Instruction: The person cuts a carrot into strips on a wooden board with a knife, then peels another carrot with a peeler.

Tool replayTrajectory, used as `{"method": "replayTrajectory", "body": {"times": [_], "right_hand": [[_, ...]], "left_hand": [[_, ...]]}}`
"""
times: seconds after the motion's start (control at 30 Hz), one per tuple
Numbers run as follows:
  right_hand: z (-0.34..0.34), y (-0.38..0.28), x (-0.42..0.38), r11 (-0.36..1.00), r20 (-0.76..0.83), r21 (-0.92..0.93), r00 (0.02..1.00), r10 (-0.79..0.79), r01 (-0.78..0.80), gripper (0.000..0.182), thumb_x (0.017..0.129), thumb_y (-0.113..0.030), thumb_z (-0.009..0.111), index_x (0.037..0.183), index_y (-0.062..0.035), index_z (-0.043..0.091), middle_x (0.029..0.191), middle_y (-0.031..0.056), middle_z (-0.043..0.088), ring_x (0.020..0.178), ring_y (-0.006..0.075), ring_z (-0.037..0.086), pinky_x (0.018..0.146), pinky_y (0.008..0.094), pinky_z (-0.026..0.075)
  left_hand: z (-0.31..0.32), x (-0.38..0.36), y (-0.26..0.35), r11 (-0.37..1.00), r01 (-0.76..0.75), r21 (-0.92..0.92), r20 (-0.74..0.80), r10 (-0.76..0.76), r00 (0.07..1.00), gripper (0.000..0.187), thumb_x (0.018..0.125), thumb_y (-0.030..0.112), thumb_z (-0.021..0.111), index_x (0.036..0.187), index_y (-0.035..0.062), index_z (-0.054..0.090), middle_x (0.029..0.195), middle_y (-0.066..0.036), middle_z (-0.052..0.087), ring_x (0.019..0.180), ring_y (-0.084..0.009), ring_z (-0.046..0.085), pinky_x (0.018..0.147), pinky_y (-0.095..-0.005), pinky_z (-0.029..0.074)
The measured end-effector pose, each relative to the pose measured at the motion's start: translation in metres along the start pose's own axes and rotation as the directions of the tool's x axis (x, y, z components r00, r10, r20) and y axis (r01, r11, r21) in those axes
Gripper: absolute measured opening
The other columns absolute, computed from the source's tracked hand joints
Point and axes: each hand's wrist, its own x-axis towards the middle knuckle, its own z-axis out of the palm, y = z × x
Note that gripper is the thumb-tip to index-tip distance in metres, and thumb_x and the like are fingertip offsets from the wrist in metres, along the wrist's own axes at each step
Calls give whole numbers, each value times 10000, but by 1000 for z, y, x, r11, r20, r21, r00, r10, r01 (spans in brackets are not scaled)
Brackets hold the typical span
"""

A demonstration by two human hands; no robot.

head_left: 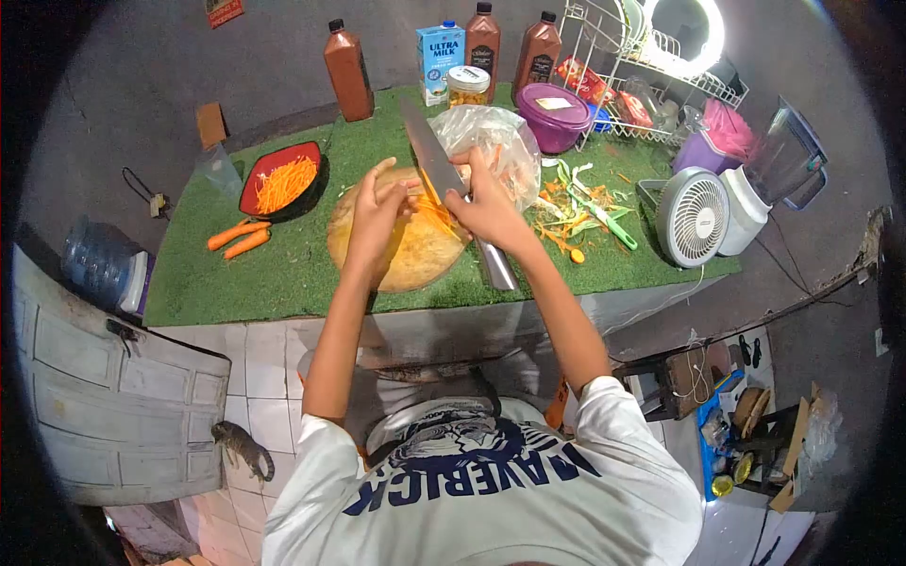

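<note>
The right hand [489, 206] is clenched on the big knife [432, 151], whose blade points away from the person and whose metal handle comes out below the hand. The left hand [380, 219] is over the round cutting board [406, 269], with the fingers bent; I cannot tell if it grips something. Carrot pieces [432, 209] lie on the board, between the hands, perhaps in thin slices. At the left, shredded carrot [285, 183] is inside a bowl [247, 198], and whole carrots [238, 236] lie near it. A plastic bag [514, 141] is behind the right hand.
</note>
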Motion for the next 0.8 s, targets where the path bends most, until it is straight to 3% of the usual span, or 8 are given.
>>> {"method": "replayTrajectory", "body": {"times": [0.03,0.07,0.1,0.17,0.47,0.57,0.63,0.8], "right_hand": [[-1,-2,-3,998,-23,55,999,-28,29,444,891,-86,611,1268,-14,389,927,254,622,812,336,668,765,463,508],[-3,-5,-5,979,64,153,990,123,-132,446,895,-85,615,1272,-18,387,883,187,621,706,239,633,673,405,510],[-2,-6,-8,980,63,153,991,119,-127,446,895,-85,615,1272,-18,387,883,187,621,706,239,633,673,405,510],[3,-5,-11,939,40,342,999,32,-44,464,930,-30,570,1335,-62,345,671,44,551,450,92,490,407,262,382],[12,24,-10,961,-149,277,988,34,9,458,919,-70,594,1320,-29,378,858,133,638,566,164,591,540,329,486],[8,24,-13,945,-198,325,979,45,22,450,923,-60,582,1322,-38,373,844,118,632,541,152,591,505,315,468],[4,20,-19,932,-153,361,983,104,-43,464,926,-55,573,1334,-40,352,837,116,624,537,146,582,494,307,464],[2,20,-29,900,-78,430,991,111,-67,486,932,-54,564,1351,-42,318,820,101,617,515,122,555,452,281,437]], "left_hand": [[6,-1,7,939,165,-302,46,-158,986,526,988,118,660,1456,65,426,1101,-76,711,904,-102,649,787,-254,551],[10,0,11,940,160,-303,45,-154,987,526,988,118,660,1456,65,426,1101,-76,711,904,-102,649,787,-254,551],[14,2,13,907,205,-367,74,-192,979,547,977,114,676,1454,69,413,1101,-81,704,902,-114,653,806,-265,564],[16,4,14,870,251,-424,109,-226,968,568,967,111,692,1453,72,400,1101,-87,697,900,-125,657,825,-277,577],[11,4,15,903,234,-361,39,-236,971,610,927,59,727,1446,62,407,948,-62,687,792,-133,667,738,-248,586],[-5,10,-13,972,160,-171,50,-153,987,626,911,57,744,1444,42,416,838,-47,681,715,-110,656,692,-232,553],[-8,19,-23,942,-23,334,90,-8,996,540,958,65,678,1439,10,438,879,-70,703,658,-73,613,560,-196,454],[-12,21,-10,875,-8,484,41,-14,999,414,994,117,625,1387,33,526,883,-76,703,739,-113,646,670,-253,495]]}}
